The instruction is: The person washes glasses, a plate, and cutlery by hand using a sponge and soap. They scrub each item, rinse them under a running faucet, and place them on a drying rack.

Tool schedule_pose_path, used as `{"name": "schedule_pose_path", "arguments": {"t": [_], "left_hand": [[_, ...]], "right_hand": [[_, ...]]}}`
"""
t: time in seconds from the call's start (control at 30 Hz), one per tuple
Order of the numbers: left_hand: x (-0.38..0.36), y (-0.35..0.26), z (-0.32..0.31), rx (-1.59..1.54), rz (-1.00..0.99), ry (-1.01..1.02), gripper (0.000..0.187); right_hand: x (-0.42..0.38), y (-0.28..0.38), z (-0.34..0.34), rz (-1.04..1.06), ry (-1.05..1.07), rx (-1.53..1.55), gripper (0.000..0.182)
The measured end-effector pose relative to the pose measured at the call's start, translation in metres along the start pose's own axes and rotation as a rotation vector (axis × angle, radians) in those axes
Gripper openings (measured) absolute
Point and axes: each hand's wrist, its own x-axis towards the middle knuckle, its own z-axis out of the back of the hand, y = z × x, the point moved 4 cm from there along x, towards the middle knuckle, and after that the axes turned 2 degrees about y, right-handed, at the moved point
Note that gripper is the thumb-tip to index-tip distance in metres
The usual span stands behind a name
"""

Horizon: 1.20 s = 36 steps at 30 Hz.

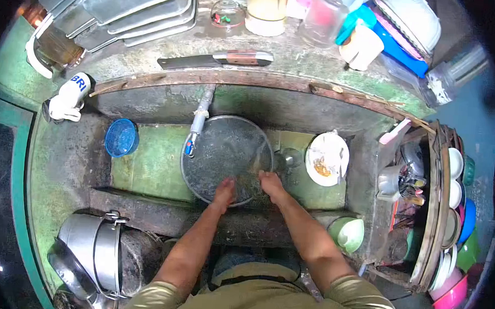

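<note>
A large round basin (pixel 225 153) of dark water sits in the sink, below a pipe tap with a blue handle (pixel 189 145). My left hand (pixel 225 193) is over the basin's near edge, its fingertips hidden in or against the dark water. Farther right, my right hand (pixel 269 182) is at the basin's right side with its fingers curled in. A faint blur shows by those fingers, and I cannot tell what they hold. Just beyond the basin's right rim stands a clear glass (pixel 290 157).
On the right of the sink lies a white plate (pixel 318 152) with food scraps and a spoon. A blue tub (pixel 121 138) stands left, a green bowl (pixel 347 234) near right. A large knife (pixel 216 60) lies on the back ledge. Metal pots (pixel 88 249) crowd the lower left.
</note>
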Motion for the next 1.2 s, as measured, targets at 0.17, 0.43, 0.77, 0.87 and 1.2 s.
{"name": "schedule_pose_path", "arguments": {"t": [0.17,0.43,0.77,0.87,1.2], "left_hand": [[-0.038,-0.036,-0.093,-0.071,-0.044,0.177,0.066],[-0.131,-0.089,-0.222,0.792,-1.006,0.283,0.067],[-0.112,-0.053,-0.19,-0.039,-0.357,0.414,0.059],[-0.118,-0.044,-0.144,0.054,-0.346,0.507,0.058],[-0.102,-0.098,-0.03,0.419,-0.875,0.018,0.074]], "right_hand": [[-0.068,-0.053,0.045,-0.043,0.252,1.062,0.036],[-0.14,-0.07,0.112,0.025,0.393,1.437,0.032],[-0.163,-0.052,0.132,0.018,0.283,1.26,0.023],[-0.142,-0.053,0.109,0.254,0.191,0.874,0.018],[-0.14,0.111,0.026,0.844,0.126,-0.212,0.02]]}}
